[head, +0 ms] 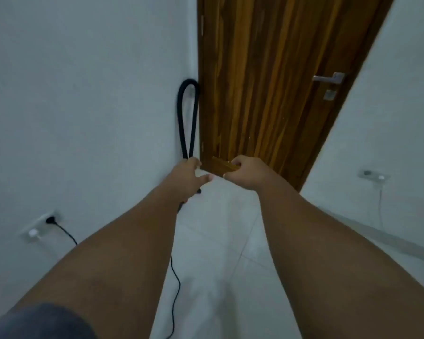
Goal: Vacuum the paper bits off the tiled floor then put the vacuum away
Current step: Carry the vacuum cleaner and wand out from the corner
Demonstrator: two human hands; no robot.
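A: Where's the vacuum? You've got both arms stretched toward the corner by the wooden door (267, 94).

B: Its body is hidden behind your left hand (186, 176). What shows is the black hose (187, 118), looped upright against the white wall (83, 94) just beside the door frame, probably so it stays out of the walkway.

A: And your grip?

B: Your left hand sits at the base of the loop with the fingers curled round something there, thumb sticking out to the side; I can't tell exactly what they clamp. Your right hand (240, 173) is half curled, fingers together, in front of the door's bottom edge, apparently holding nothing.

A: Anything loose?

B: The black power cord (174, 285) trails over the tiled floor (218, 253) and its plug is still in the wall socket (43, 225), so putting away looks unfinished. No paper bits show on the tiles
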